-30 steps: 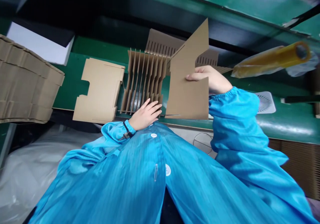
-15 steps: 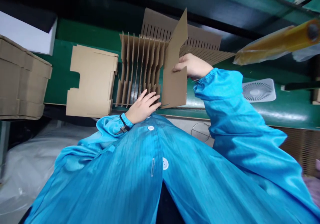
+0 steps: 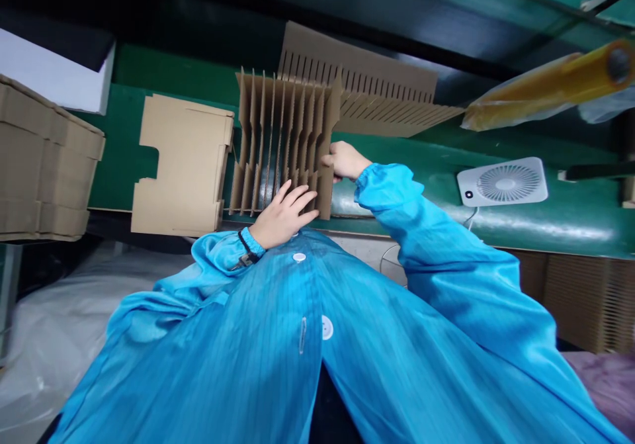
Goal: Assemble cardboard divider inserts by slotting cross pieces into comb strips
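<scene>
Far left: a stack of corrugated cardboard (image 3: 40, 159) on the bench (image 3: 119, 77), with a white box (image 3: 57, 77) behind it. Next, 1 flat die-cut cardboard sheet (image 3: 181, 166) lies on the bench, just left of the slotted divider grid (image 3: 282, 139), which stands upright at centre. A long slotted cardboard strip (image 3: 377, 87) lies behind the grid and extends right.

The left hand (image 3: 282, 218) lies against the lower right of the grid, its fingers (image 3: 302, 199) spread apart. The right hand (image 3: 344, 161) is at the grid's right edge, its fingers (image 3: 330, 159) together and touching that edge; a clamp cannot be confirmed. Both sleeves belong to a blue smock (image 3: 198, 338).

Further right: a white fan (image 3: 503, 182) on the bench and, above it, a yellow film roll (image 3: 546, 87).
</scene>
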The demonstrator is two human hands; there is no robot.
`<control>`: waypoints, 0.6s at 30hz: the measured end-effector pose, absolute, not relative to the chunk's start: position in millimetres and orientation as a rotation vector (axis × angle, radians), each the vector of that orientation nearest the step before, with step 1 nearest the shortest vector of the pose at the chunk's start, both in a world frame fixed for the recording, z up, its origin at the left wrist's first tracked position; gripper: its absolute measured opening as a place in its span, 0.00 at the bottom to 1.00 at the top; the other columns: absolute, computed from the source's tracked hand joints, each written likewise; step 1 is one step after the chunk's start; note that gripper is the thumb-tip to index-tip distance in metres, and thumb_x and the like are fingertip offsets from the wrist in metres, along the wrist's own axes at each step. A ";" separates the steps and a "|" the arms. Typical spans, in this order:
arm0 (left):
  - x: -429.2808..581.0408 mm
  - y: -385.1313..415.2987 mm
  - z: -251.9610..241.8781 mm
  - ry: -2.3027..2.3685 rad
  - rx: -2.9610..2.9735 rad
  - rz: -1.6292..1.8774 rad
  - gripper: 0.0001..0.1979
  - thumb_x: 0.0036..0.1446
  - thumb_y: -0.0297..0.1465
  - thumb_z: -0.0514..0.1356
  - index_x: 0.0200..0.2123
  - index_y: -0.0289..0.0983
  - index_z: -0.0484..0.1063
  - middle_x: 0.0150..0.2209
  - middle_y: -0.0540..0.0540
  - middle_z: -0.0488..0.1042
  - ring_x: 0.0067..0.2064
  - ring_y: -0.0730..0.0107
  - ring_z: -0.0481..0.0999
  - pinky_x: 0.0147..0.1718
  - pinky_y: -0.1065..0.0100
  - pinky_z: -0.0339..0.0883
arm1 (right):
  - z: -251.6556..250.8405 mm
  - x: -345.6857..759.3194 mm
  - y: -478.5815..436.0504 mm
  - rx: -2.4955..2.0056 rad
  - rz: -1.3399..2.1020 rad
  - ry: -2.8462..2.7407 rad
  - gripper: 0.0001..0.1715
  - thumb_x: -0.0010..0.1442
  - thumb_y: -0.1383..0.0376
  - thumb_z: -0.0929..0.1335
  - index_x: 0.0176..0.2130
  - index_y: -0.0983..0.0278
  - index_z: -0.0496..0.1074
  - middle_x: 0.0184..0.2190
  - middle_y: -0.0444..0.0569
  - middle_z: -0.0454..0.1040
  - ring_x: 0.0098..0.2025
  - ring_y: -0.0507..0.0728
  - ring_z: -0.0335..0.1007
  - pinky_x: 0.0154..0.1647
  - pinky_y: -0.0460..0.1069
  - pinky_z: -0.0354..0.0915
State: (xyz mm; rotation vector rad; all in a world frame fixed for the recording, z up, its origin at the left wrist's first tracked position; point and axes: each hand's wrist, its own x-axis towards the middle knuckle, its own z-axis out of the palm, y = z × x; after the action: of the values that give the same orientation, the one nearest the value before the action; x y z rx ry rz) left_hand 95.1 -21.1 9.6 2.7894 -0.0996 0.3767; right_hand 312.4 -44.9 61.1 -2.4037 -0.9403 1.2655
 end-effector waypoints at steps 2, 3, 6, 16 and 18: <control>94.8 -20.8 10.4 -0.096 2.789 0.376 0.14 0.64 0.25 0.57 0.52 0.38 0.75 0.60 0.34 0.68 0.64 0.48 0.65 0.62 0.36 0.57 | 56.0 314.1 -43.1 -2.401 1.279 -0.953 0.16 0.55 0.79 0.62 0.20 0.64 0.65 0.09 0.44 0.63 0.13 0.52 0.60 0.16 0.46 0.64; 94.6 -20.4 10.6 -0.096 2.788 0.383 0.14 0.64 0.25 0.57 0.51 0.38 0.75 0.60 0.34 0.68 0.64 0.47 0.65 0.62 0.36 0.57 | 54.4 314.5 -42.4 -2.405 1.287 -0.955 0.17 0.55 0.78 0.62 0.20 0.64 0.65 0.09 0.44 0.63 0.13 0.52 0.60 0.16 0.46 0.63; 93.7 -19.8 9.8 -0.104 2.784 0.413 0.14 0.63 0.25 0.58 0.51 0.37 0.75 0.60 0.33 0.69 0.63 0.46 0.66 0.61 0.35 0.58 | 48.1 312.0 -42.0 -2.425 1.317 -0.947 0.17 0.57 0.77 0.61 0.21 0.65 0.67 0.09 0.45 0.62 0.14 0.52 0.60 0.16 0.46 0.62; 80.9 -5.6 22.5 0.046 2.710 0.511 0.15 0.64 0.31 0.59 0.54 0.39 0.71 0.60 0.36 0.69 0.65 0.50 0.64 0.63 0.39 0.58 | 28.7 306.5 -49.5 -2.352 1.467 -0.779 0.18 0.65 0.71 0.62 0.23 0.66 0.68 0.08 0.43 0.61 0.12 0.49 0.57 0.12 0.42 0.55; 53.7 13.7 25.5 0.370 2.670 0.616 0.17 0.65 0.33 0.58 0.56 0.40 0.68 0.61 0.38 0.68 0.66 0.50 0.61 0.64 0.40 0.55 | 36.7 309.6 -53.5 -2.327 1.512 -0.685 0.15 0.65 0.71 0.64 0.26 0.67 0.69 0.10 0.43 0.64 0.13 0.49 0.61 0.13 0.41 0.59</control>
State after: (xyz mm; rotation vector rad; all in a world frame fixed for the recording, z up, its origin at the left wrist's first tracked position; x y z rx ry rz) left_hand 53.7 13.7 25.5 2.6703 0.3702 0.6164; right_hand 309.6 -53.5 36.7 -2.3269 -0.6849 1.5117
